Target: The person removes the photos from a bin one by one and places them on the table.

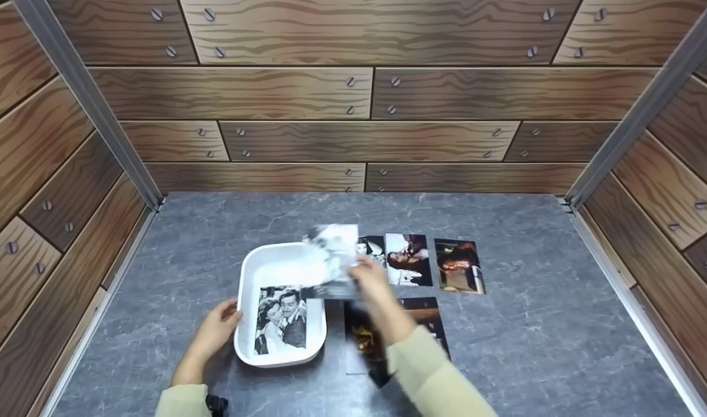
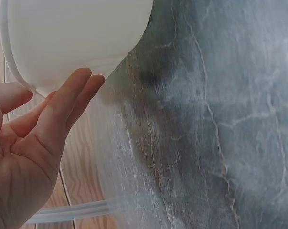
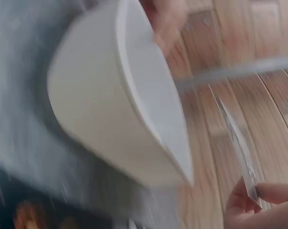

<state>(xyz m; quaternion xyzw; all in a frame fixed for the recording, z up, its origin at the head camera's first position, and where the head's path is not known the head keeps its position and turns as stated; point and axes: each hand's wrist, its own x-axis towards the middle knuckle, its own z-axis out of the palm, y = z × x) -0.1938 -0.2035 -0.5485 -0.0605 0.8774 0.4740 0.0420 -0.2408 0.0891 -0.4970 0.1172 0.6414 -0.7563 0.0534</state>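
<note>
A white plastic basin [image 1: 279, 364] stands on the grey table, with a black-and-white photo [image 1: 281, 321] of a couple lying in it. My left hand [image 1: 217, 324] holds the basin's left side; in the left wrist view the thumb is at the rim and the fingers [image 2: 69, 98] lie along the outer wall. Over the basin's right edge, my right hand [image 1: 376, 284] pinches a light, motion-blurred photo [image 1: 333, 249] by its side. That photo [image 3: 239, 145] appears nearly edge-on in the right wrist view, gripped between thumb and fingers above the rim.
Right of the basin lie a partly covered photo [image 1: 373, 246], a photo of a reclining person [image 1: 408, 260] and a dark colour photo [image 1: 460, 266]. Nearer, dark photos [image 1: 428, 313] lie partly under the right forearm. Wood-patterned walls [image 1: 365, 139] enclose the table.
</note>
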